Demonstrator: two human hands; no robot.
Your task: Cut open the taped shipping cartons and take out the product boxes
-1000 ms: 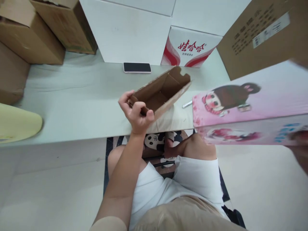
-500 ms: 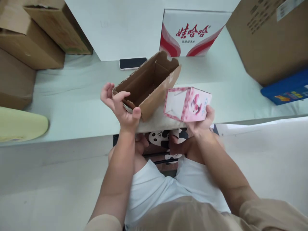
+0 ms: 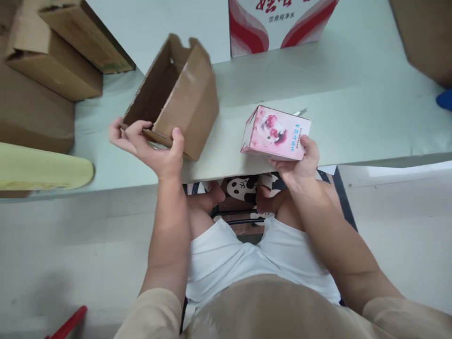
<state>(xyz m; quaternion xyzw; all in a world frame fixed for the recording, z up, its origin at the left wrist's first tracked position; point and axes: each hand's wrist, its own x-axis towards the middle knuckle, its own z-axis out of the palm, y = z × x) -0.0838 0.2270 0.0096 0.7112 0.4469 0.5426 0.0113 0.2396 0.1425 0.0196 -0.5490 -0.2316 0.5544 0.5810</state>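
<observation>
Left hand (image 3: 155, 153) grips the near end of the open-topped cardboard box (image 3: 194, 103), fingers over the rim, thumb on the side wall. Box sits ahead of that hand, long axis running away and slightly right; can't tell if it's off the table (image 3: 247, 84). Right hand (image 3: 302, 162) grips the pink box (image 3: 278, 134) by its right end, printed panel up, axis roughly left-right, left end toward the cardboard box, gap between.

Long pale green table (image 3: 367, 113), off-white floor (image 3: 95, 249)
</observation>
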